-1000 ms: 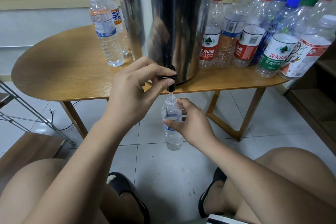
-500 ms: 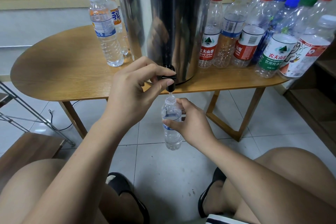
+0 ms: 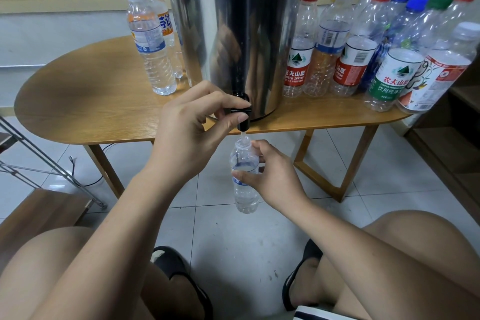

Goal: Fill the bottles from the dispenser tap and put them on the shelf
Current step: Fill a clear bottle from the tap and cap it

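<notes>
Pinching the black tap (image 3: 242, 117) between thumb and curled fingers (image 3: 223, 101), your left hand (image 3: 187, 132) sits at the foot of the steel dispenser (image 3: 241, 34). Your right hand (image 3: 272, 176) wraps round a small clear bottle (image 3: 244, 192), holding it upright below the worktop (image 3: 91, 101) edge, its open mouth just under the spout as a thin stream runs in. Two capped bottles (image 3: 153, 54) stand left of the dispenser, and a crowd of capped bottles (image 3: 363, 60) stands to its right.
</notes>
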The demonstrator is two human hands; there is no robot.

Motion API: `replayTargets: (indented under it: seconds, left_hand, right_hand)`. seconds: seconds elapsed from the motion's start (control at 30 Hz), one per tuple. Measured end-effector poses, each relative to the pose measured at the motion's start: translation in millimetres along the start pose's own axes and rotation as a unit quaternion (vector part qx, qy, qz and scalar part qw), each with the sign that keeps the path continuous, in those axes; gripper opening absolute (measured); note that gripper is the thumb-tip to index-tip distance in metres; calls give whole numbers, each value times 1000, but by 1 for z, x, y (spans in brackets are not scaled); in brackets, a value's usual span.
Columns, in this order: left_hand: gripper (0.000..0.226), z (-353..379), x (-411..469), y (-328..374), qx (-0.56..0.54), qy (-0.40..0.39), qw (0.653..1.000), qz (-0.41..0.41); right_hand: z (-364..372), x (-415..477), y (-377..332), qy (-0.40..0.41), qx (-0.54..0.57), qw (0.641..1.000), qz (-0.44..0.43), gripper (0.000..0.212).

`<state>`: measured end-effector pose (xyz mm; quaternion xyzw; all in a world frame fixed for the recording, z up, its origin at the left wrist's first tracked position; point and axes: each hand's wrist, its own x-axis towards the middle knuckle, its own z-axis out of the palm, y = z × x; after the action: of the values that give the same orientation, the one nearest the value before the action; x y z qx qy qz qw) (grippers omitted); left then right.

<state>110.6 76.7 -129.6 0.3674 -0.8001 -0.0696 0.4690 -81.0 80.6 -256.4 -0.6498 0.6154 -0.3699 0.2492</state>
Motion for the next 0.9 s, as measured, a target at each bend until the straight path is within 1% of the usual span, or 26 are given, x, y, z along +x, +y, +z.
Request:
replayTargets:
  seconds: [0.9]
  left_hand:
    - [12,-1,0,0,4,-2,1000,0]
  right_hand:
    - [2,2,4,-1,6,1000,-1,75]
